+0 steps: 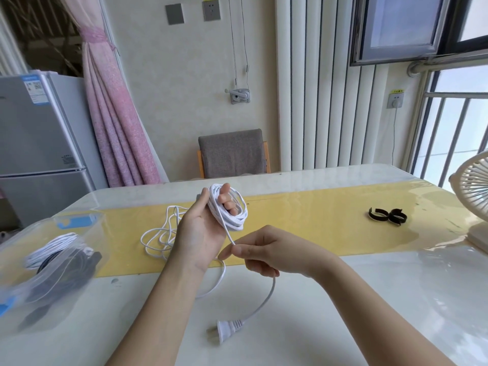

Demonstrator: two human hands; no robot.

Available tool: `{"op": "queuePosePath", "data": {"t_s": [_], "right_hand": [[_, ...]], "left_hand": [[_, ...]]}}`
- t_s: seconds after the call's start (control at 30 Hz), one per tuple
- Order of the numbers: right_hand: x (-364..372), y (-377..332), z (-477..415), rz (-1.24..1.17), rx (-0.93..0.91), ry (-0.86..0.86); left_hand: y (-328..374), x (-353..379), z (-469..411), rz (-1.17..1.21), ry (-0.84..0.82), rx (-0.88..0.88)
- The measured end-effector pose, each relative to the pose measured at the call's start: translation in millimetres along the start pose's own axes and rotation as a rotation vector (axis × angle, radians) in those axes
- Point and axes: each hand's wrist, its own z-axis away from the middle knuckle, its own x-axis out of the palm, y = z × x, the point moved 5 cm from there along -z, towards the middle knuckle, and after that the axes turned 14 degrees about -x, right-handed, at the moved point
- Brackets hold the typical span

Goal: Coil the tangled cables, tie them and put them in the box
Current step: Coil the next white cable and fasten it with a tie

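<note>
My left hand (196, 228) is raised over the table with a white cable coil (232, 211) wound around its fingers. From the coil a strand runs down to my right hand (260, 253), which pinches it between thumb and fingertips. The slack continues in a loop to the white plug (224, 331) lying on the table near me. A second tangled white cable (161, 239) lies on the yellow runner behind my left hand. Two black strap ties (386, 215) lie to the right. At the left a clear plastic box (34, 265) holds coiled white and black cables.
A white desk fan (472, 204) stands at the table's right edge. A grey chair (233, 154) sits behind the far side of the table. A fridge (34, 143) and a pink curtain stand at the left.
</note>
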Motion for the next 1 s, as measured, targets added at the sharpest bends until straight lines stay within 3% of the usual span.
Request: {"op": "queuePosePath", "data": {"t_s": [0.37, 0.57, 0.73, 1.0], "right_hand": [[-62, 25, 27, -0.021, 0.104, 0.262], [-88, 38, 43, -0.044, 0.225, 0.447], [-91, 40, 45, -0.053, 0.269, 0.468], [-78, 18, 30, 0.217, 0.250, 0.550]], "left_hand": [[21, 5, 16, -0.042, -0.195, -0.001], [-5, 14, 17, -0.536, -0.192, -0.183], [-27, 12, 11, -0.919, -0.009, -0.181], [-41, -11, -6, -1.263, 0.088, -0.087]]}}
